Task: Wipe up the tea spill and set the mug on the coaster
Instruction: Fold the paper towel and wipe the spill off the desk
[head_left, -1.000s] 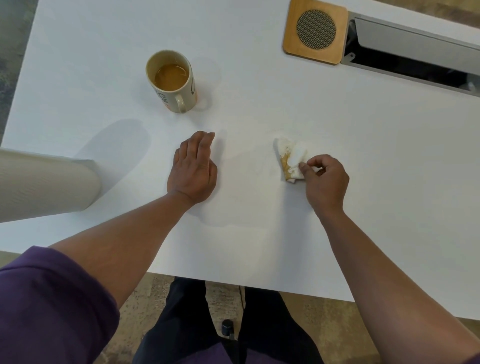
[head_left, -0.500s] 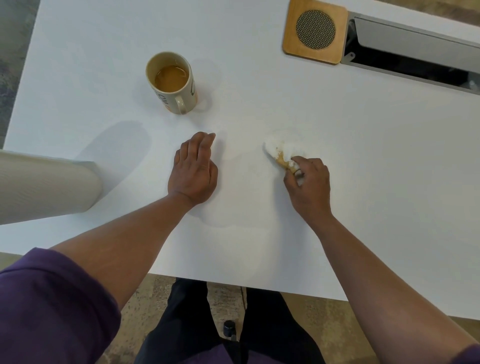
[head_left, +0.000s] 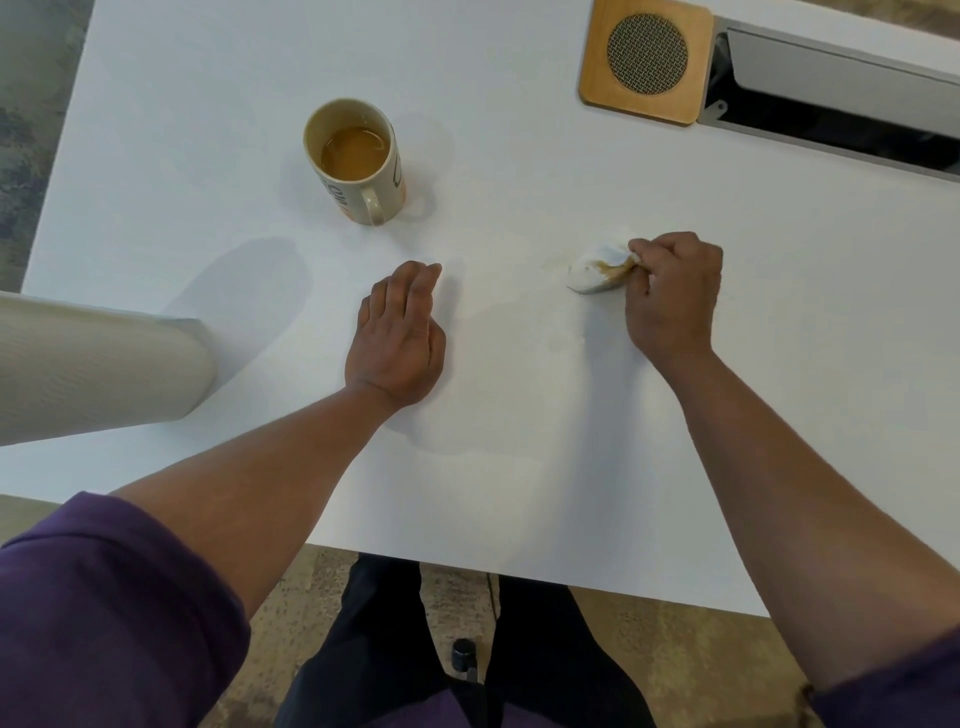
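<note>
**While wipe continues: mug nearer left hand, coaster far right**

Viewed from the head camera, items taken left to right across the white worktop (head_left: 156, 156).

- Paper roll (head_left: 93, 369): lying on its side at the left edge, long axis across the view. Not held.
- Mug (head_left: 358, 161): upright, roughly half full of tea, handle turned toward the near edge. Standing on bare worktop, touched by neither hand. Not on the coaster.
- Left hand (head_left: 397, 338): resting on the worktop, fingers straight and together, pointing up toward the mug. Holding nothing. Mug up and slightly left of it, near but apart.
- Spill: faint tan trace just left of the wad; pale damp patch toward the near edge between the hands. Extent hard to judge against the white surface.
- Tissue wad (head_left: 597, 270): crumpled, tea-stained, pressed on the worktop, long axis roughly left-right.
- Right hand (head_left: 670, 296): fingers curled, pinching the right end of the wad. Occupied.
- Coaster (head_left: 647, 60): wooden square with round mesh centre, at the far edge, touching the cable tray (head_left: 841, 104). Nothing on it.

Judgement: wiping step not finished. Mug placement calls for a carry rightward and slightly away, across the area being wiped. Left hand free and clearly closer to the mug; right hand closer to the coaster but busy. Risk: fresh slop from the tea during the carry.
</note>
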